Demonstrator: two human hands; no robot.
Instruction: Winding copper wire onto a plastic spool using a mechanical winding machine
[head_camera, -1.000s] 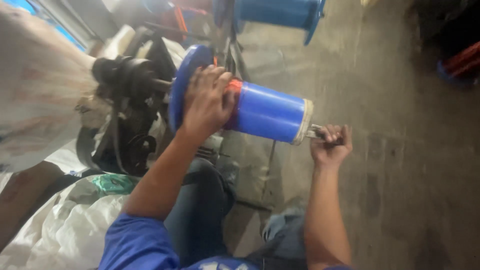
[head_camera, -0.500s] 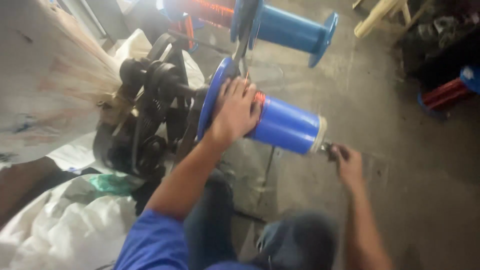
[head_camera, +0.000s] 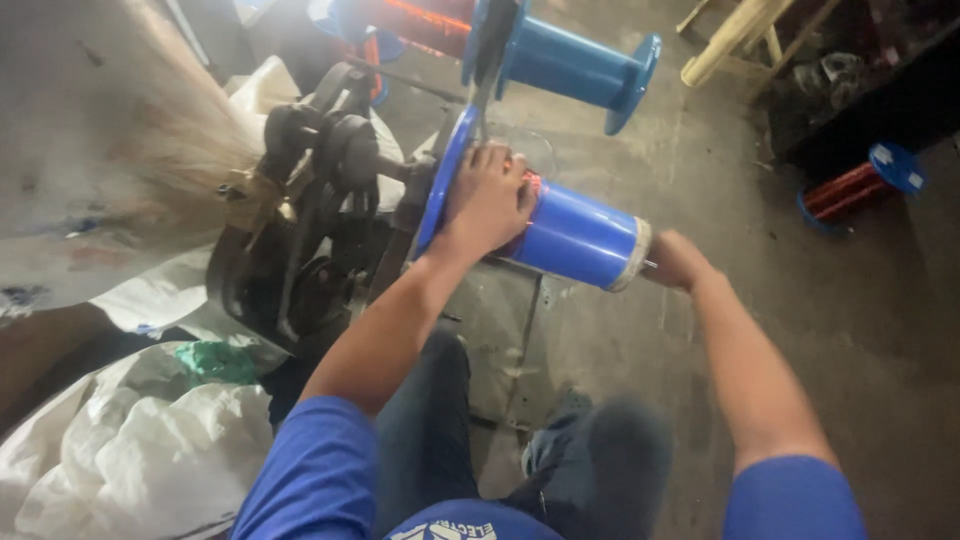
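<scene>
Head view: blue spool (head_camera: 575, 237) sits on the dark belt-and-pulley machine (head_camera: 300, 220), mounted on its shaft. Long axis lies near horizontal, running from the big blue flange (head_camera: 440, 180) next to the machine out and slightly down to the pale free end (head_camera: 632, 256), which points away from the machine toward the person's right.

Left hand (head_camera: 487, 200) lies over the spool at the flange end, fingers curled around the barrel, gripping it; a patch of reddish winding (head_camera: 530, 185) shows just beyond the fingers. Right hand (head_camera: 675, 262) is at the free end, closed around the thin spindle tip (head_camera: 650, 266); what else it holds, cannot tell.

Progress, as judged: spool is seated on the machine, barrel almost bare, only a little winding at the flange end. Most of the barrel is unfilled.

Surroundings, from the spool: a second blue spool (head_camera: 570, 62) hangs above it, beyond the machine's top. A smaller spool with red winding (head_camera: 860, 185) lies on the concrete floor (head_camera: 720, 170), well apart on the far right. White sacks (head_camera: 130, 460) lie below the machine, on the left.
</scene>
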